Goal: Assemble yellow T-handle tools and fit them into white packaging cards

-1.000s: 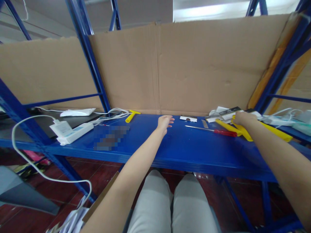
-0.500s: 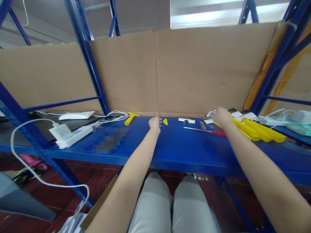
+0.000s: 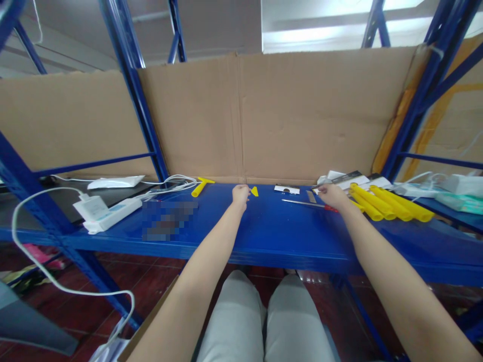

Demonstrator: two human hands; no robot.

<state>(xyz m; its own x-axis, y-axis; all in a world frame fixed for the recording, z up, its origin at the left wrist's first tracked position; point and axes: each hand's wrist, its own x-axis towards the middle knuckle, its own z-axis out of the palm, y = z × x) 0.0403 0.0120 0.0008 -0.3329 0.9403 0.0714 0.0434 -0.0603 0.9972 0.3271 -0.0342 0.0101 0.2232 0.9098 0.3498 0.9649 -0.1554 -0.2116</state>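
My left hand [image 3: 240,195] is closed near the middle of the blue shelf, fingers curled together; what they hold, if anything, is hidden. Just right of its fingertips is a small yellow plastic piece [image 3: 254,191]. My right hand [image 3: 333,195] reaches low over the right side, fingers bent together beside a small flat grey metal piece [image 3: 311,196]. Whether something small is in those fingers I cannot make out. A screwdriver [image 3: 302,202] lies with its shaft pointing left and its red handle partly under my right hand. Yellow tubular handles [image 3: 394,202] lie right of that hand.
A yellow T-shaped scraper [image 3: 202,186] lies left at the back, by coiled white cable [image 3: 177,182] and a power strip [image 3: 113,213]. A white card packet [image 3: 287,189] and black-and-white packets [image 3: 352,178] lie along the cardboard backing [image 3: 302,115]. Blue posts [image 3: 145,100] flank the shelf.
My right hand has come down and left, from over the yellow handles to beside the screwdriver handle. My left hand stays closed near the yellow piece. The view has shifted slightly.
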